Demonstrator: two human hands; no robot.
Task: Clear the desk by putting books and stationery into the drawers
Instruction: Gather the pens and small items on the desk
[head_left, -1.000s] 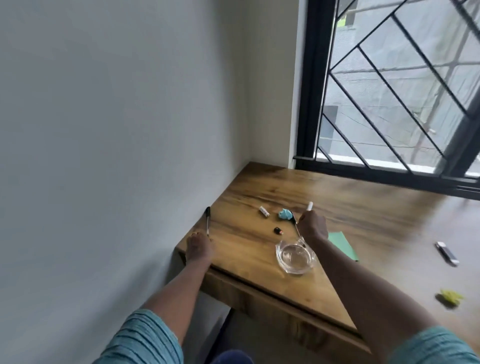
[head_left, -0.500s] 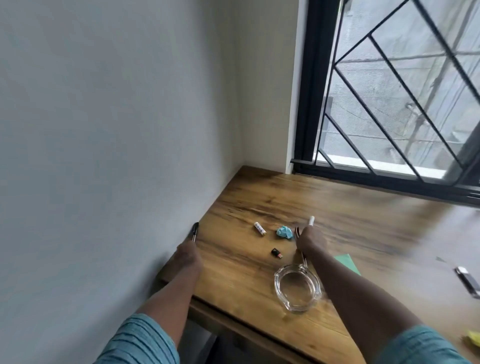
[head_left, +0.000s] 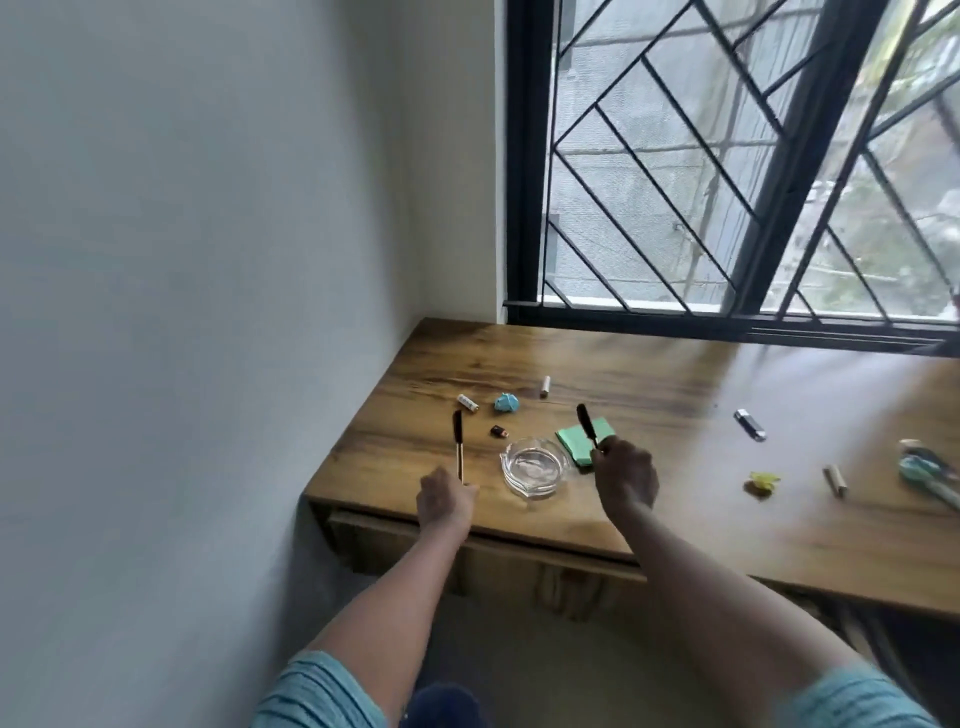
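Now both hands grip pens above the tabletop's near-left corner.
Left hand (head_left: 445, 500) closed on a black-capped pen (head_left: 458, 445), right hand (head_left: 625, 476) closed on a dark pen (head_left: 587, 425) over green paper (head_left: 581, 439). Glass ashtray (head_left: 533, 465) sits between them; blue wad (head_left: 506, 402), battery (head_left: 467, 402) further back, tabletop (head_left: 675, 499) by window.

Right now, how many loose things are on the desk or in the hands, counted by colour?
Black pens: 2, one in the left hand at, one in the right hand at
Blue or teal: 2
Green: 1
Yellow: 1
White or beige sticks: 3
Clear glass: 1
Small dark pieces: 2
Total: 12
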